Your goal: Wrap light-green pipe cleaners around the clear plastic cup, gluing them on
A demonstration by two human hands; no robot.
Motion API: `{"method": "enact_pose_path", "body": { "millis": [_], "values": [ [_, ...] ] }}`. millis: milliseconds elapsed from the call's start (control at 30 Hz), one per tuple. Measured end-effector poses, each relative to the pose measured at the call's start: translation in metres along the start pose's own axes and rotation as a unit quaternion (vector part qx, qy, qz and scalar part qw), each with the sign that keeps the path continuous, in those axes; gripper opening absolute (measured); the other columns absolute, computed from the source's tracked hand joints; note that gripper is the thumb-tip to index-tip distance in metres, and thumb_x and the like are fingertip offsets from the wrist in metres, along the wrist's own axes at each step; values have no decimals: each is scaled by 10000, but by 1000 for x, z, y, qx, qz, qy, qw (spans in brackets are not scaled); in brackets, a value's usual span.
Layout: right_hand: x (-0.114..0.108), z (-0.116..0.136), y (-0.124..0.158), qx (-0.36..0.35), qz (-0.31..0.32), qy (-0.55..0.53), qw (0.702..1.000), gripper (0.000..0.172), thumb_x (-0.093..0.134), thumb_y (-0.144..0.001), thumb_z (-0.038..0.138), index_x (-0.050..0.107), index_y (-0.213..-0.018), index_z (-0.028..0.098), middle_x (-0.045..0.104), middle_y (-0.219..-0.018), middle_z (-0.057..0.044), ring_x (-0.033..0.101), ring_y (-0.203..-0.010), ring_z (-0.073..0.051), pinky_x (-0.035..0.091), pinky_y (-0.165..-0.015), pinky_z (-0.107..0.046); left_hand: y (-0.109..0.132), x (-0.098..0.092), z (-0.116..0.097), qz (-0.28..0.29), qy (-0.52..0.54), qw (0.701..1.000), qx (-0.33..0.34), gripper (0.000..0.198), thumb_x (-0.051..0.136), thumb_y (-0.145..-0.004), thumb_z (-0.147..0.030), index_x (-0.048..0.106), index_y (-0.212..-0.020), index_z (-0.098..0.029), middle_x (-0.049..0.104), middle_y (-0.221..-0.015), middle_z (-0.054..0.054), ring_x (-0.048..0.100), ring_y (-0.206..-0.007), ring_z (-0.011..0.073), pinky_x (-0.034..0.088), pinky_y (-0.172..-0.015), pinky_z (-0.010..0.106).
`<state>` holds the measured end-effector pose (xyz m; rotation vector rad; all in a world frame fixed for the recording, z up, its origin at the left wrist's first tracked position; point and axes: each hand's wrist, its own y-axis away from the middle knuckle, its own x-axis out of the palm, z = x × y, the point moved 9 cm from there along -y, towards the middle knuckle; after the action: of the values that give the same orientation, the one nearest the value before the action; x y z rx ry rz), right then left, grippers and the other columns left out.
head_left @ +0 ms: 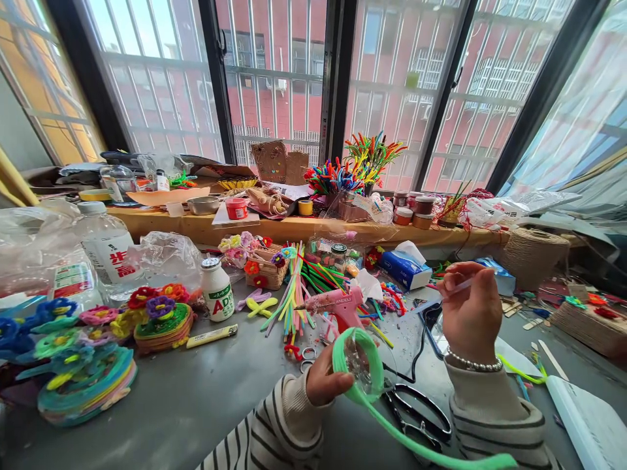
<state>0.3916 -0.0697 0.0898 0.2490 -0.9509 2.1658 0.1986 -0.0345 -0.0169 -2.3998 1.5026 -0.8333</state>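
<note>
My left hand (324,378) grips a clear round piece wrapped with a light green pipe cleaner (365,365); the green strand trails down to the lower right. My right hand (470,307), with a bead bracelet at the wrist, is raised and pinches a thin clear glue stick (453,287). A pink glue gun (337,305) stands on the grey table (196,391) just beyond my left hand. Black scissors (416,408) lie between my forearms.
Stacks of coiled pipe-cleaner flowers (88,365) fill the left. A white bottle (217,289), a water bottle (105,245), loose coloured pipe cleaners (294,287), a tissue pack (404,266) and a twine spool (531,254) crowd the table. A cluttered wooden sill (294,228) runs under the window.
</note>
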Motion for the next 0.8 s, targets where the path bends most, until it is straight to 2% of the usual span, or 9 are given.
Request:
{"method": "enact_pose_path", "body": {
  "millis": [100, 167, 267, 333, 467, 500, 533, 667, 800],
  "values": [
    [2, -28, 4, 30, 33, 50, 998, 384, 431, -750, 558, 522, -689, 191, 463, -634, 28, 381, -501, -68, 354, -498, -219, 2, -1, 3, 5, -21, 1000, -15, 638, 630, -613, -449, 482, -1172, -179, 585, -1046, 128, 558, -928, 259, 429, -746, 343],
    [1, -53, 13, 66, 70, 106, 990, 406, 480, -719, 554, 505, -575, 176, 494, -614, 15, 383, -479, -72, 347, -487, -231, 2, -2, 3, 7, -19, 1000, -18, 642, 632, -609, -451, 484, -1167, -171, 587, -1037, 131, 567, -908, 257, 431, -742, 344],
    [-4, -85, 30, 116, 141, 206, 961, 382, 607, -634, 497, 529, -447, 174, 504, -488, 10, 420, -464, -103, 327, -486, -245, 0, -4, 2, 12, 17, 1000, -4, 633, 626, -594, -463, 502, -1135, -159, 571, -1063, 148, 564, -930, 285, 425, -780, 392],
    [-9, -94, 38, 130, 173, 254, 943, 357, 669, -565, 464, 535, -384, 187, 504, -443, 12, 432, -464, -116, 325, -501, -250, -1, -6, -1, 9, 67, 998, 11, 628, 620, -575, -469, 511, -1114, -166, 545, -1113, 151, 538, -987, 314, 402, -826, 435],
    [-13, -87, 38, 127, 180, 287, 932, 357, 637, -610, 476, 579, -394, 198, 425, -361, 28, 378, -405, -102, 306, -478, -251, -2, -8, -13, 0, 151, 988, 22, 571, 577, -572, -479, 539, -1073, -208, 510, -1188, 112, 473, -1086, 340, 348, -890, 482],
    [-11, -82, 36, 126, 176, 282, 935, 360, 609, -641, 485, 602, -434, 192, 420, -364, 30, 367, -395, -98, 303, -464, -250, -2, -7, -16, 4, 161, 987, 19, 532, 557, -593, -480, 556, -1049, -206, 507, -1197, 108, 461, -1100, 341, 335, -904, 484],
    [-8, -77, 33, 125, 174, 271, 938, 360, 580, -670, 494, 627, -493, 184, 437, -384, 27, 373, -395, -97, 306, -453, -248, -1, -1, -18, 35, 164, 986, 0, 497, 566, -599, -456, 571, -1031, -211, 506, -1204, 100, 451, -1113, 341, 326, -913, 483],
    [21, -59, 27, 136, 192, 192, 953, 325, 568, -698, 477, 652, -779, 174, 613, -618, -16, 522, -533, -122, 394, -483, -240, 1, -6, -23, 20, 175, 984, -5, 523, 570, -609, -457, 551, -1078, -225, 496, -1226, 86, 433, -1133, 339, 314, -924, 487],
    [51, -54, 30, 150, 201, 122, 960, 263, 625, -672, 412, 624, -774, 170, 632, -641, -15, 573, -584, -126, 438, -519, -234, 1, -20, -10, -14, 200, 980, 3, 536, 572, -587, -469, 575, -1054, -205, 568, -1131, 95, 471, -1093, 338, 321, -915, 502]
  ]
}}
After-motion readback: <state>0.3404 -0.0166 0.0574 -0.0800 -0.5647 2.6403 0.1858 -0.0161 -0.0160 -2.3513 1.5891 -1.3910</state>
